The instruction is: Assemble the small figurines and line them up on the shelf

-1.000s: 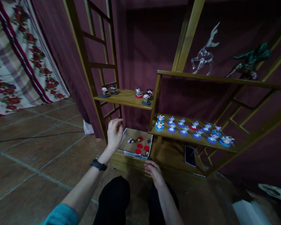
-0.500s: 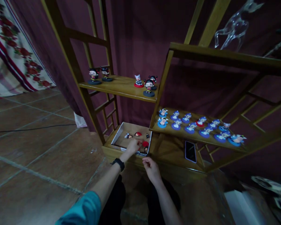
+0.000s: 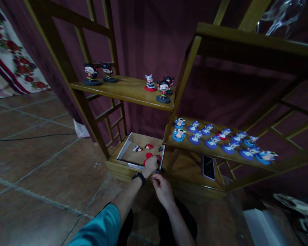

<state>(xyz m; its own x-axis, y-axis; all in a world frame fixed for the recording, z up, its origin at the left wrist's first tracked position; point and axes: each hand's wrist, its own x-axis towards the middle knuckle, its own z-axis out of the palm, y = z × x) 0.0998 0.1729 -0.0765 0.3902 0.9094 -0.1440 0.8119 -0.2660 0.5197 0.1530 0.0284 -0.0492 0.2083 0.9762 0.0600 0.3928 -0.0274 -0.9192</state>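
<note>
A shallow white cardboard box (image 3: 123, 150) on the bottom shelf holds several small figurines and red round bases. My left hand (image 3: 151, 165), with a dark band on its wrist, reaches into the box's right side. Its fingers close on a red-based figurine (image 3: 158, 158), which they partly cover. To the left lie a red round base (image 3: 149, 155), a figurine with a pale top (image 3: 137, 148) and a red-and-black figurine (image 3: 149, 146). A small dark piece (image 3: 160, 148) rests near the back right corner. My right hand (image 3: 163, 190) is at the box's front edge, fingers curled together; whatever they hold is hidden.
Several black-haired figurines (image 3: 163, 89) and a white-haired one on a red base (image 3: 150, 83) stand on the upper left shelf (image 3: 128, 89). Blue and purple figurines (image 3: 213, 141) fill the right shelf. Below it lies a phone (image 3: 208, 167). A clear glass animal (image 3: 279, 20) stands above.
My left hand has moved right within the box, uncovering red round bases and reaching the red-based figurine. My right hand has come slightly closer to the left. The view has shifted nearer the shelf.
</note>
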